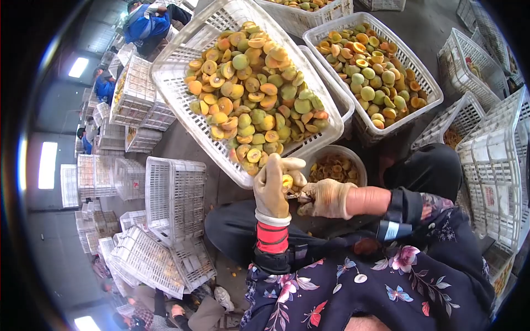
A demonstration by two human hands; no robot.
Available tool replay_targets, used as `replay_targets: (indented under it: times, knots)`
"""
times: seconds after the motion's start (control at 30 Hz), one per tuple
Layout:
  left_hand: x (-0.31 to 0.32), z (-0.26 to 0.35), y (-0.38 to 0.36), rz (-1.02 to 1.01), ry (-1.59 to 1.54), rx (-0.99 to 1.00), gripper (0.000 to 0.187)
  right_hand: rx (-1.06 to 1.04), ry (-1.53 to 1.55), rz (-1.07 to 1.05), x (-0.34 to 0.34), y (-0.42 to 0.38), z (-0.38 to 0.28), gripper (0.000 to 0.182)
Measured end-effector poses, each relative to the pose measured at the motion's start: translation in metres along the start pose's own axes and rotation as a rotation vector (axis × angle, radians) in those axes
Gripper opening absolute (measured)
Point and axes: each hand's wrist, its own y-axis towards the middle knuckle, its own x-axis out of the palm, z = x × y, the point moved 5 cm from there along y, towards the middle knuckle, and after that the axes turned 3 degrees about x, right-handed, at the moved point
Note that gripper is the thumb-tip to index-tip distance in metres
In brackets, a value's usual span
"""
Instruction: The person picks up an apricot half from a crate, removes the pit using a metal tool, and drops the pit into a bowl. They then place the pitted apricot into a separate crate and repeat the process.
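My left hand (pixel 276 185), in a pale glove, is closed around a yellow-orange fruit half (pixel 287 182), apricot- or peach-like. Close beside it, my gloved right hand (pixel 330 198) grips a small pitting tool (pixel 301 196), its tip at the fruit; most of the tool is hidden by the fingers. Just beyond my hands, a tilted white crate (pixel 165 71) holds a heap of halved fruit (pixel 248 94) with green to orange skins. A round white bucket (pixel 361 168) with brownish pits and scraps (pixel 334 168) stands behind my right hand.
Another white crate of halved fruit (pixel 381 71) stands at the upper right. Stacked white crates (pixel 491 171) rise close on my right, and more crates (pixel 174 198) stand to the left. Several people, one in a blue jacket (pixel 144 25), sit along the left side.
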Motion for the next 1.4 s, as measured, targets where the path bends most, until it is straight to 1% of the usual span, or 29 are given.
replay_targets:
  times: [0.07,0.1,0.13,0.2,0.23,0.27,0.33,0.37,0.4,0.47,0.5,0.53,0.6,0.67,0.73,0.77,0.83,0.87,0.93,1.0,1.03,1.07,1.13,1.17,1.2,1.27,1.33,1.37,1.4]
  knots:
    - [0.001,0.001,0.002,-0.024,0.204,0.059,0.055,-0.417,-0.379,0.23,0.003,-0.004,-0.021,0.014]
    - [0.001,0.002,0.0,-0.025,0.209,0.055,0.055,-0.377,-0.166,0.218,-0.002,-0.01,-0.016,0.011]
    - [0.002,0.005,-0.002,-0.03,0.178,0.078,0.056,-0.378,-0.163,0.223,-0.016,-0.018,-0.035,0.011]
    - [0.007,0.01,-0.003,-0.041,0.108,0.127,0.057,0.331,0.653,-0.336,-0.012,-0.027,-0.029,0.015]
    - [0.008,0.002,-0.002,-0.013,-0.151,0.093,0.058,0.276,0.84,-0.356,-0.009,-0.029,-0.032,0.021]
    - [0.008,-0.003,0.0,-0.01,-0.154,0.096,0.058,0.279,0.835,-0.358,-0.007,-0.026,-0.032,0.021]
    - [0.004,-0.012,0.004,0.085,-0.356,0.04,0.057,0.295,0.325,-0.134,-0.013,-0.017,-0.026,0.019]
    - [-0.004,-0.018,0.006,0.124,-0.336,0.013,0.056,-0.159,0.038,0.067,-0.017,-0.012,-0.037,0.027]
    - [-0.012,-0.021,0.011,0.124,-0.338,0.015,0.056,-0.159,0.036,0.066,-0.016,-0.012,-0.027,0.027]
    - [-0.022,-0.025,0.02,0.148,-0.559,0.011,0.056,0.16,-0.358,-0.043,-0.015,-0.018,-0.022,0.035]
    - [-0.028,-0.025,0.02,0.256,-0.49,0.027,0.055,0.213,-0.454,-0.033,-0.023,-0.024,-0.028,0.035]
    - [-0.027,-0.023,0.018,0.261,-0.489,0.029,0.055,0.265,-0.656,-0.03,-0.028,-0.023,-0.022,0.035]
    - [-0.03,-0.019,0.016,0.382,-0.353,0.062,0.053,0.372,-0.828,-0.06,-0.039,-0.023,0.011,0.033]
    - [-0.047,-0.045,0.016,0.309,-0.352,0.086,0.061,0.36,-0.823,0.012,-0.05,-0.026,0.004,0.034]
    - [-0.052,-0.069,0.016,0.052,-0.226,-0.065,0.062,0.341,-0.836,0.076,-0.057,-0.027,-0.006,0.034]
    - [-0.035,-0.064,0.01,0.142,-0.137,-0.002,0.063,0.317,-0.683,0.202,-0.059,-0.023,-0.015,0.036]
    - [-0.024,-0.084,0.006,0.039,-0.042,0.01,0.065,0.26,-0.432,0.367,-0.059,-0.02,-0.025,0.034]
    - [-0.01,-0.08,0.002,-0.025,-0.013,0.035,0.066,0.26,-0.436,0.368,-0.058,-0.015,-0.02,0.034]
    - [-0.002,-0.081,-0.003,-0.068,0.061,0.06,0.063,0.27,-0.486,0.226,-0.051,-0.002,-0.011,0.031]
    - [-0.014,-0.098,0.0,-0.009,0.186,0.021,0.061,0.284,-0.527,0.379,-0.075,-0.018,-0.023,0.03]
    - [0.001,-0.083,-0.003,-0.071,-0.254,-0.191,0.059,0.413,-0.653,0.39,-0.095,-0.021,-0.02,0.031]
    - [-0.005,-0.083,-0.002,-0.068,-0.264,-0.186,0.059,0.438,-0.488,0.547,-0.117,-0.038,-0.034,0.032]
    - [-0.021,-0.093,-0.001,0.003,-0.28,-0.253,0.057,0.471,-0.622,0.889,-0.165,-0.066,-0.024,0.032]
    - [-0.028,-0.095,-0.001,0.037,-0.285,-0.267,0.055,0.47,-0.656,1.024,-0.195,-0.072,0.009,0.032]
    - [-0.033,-0.099,-0.001,0.038,-0.296,-0.263,0.055,0.426,-0.588,1.188,-0.199,-0.085,-0.005,0.032]
    - [-0.042,-0.108,0.003,0.073,-0.336,-0.287,0.053,0.454,-0.604,1.151,-0.197,-0.064,-0.014,0.032]
    - [-0.044,-0.112,0.006,0.077,-0.353,-0.288,0.052,0.492,-0.513,0.919,-0.176,-0.017,-0.001,0.031]
    - [-0.045,-0.112,0.007,0.082,-0.348,-0.268,0.052,0.527,-0.364,0.795,-0.158,0.006,-0.013,0.034]
    - [-0.046,-0.112,0.008,0.087,-0.343,-0.248,0.051,0.582,-0.446,0.698,-0.15,0.038,0.011,0.037]
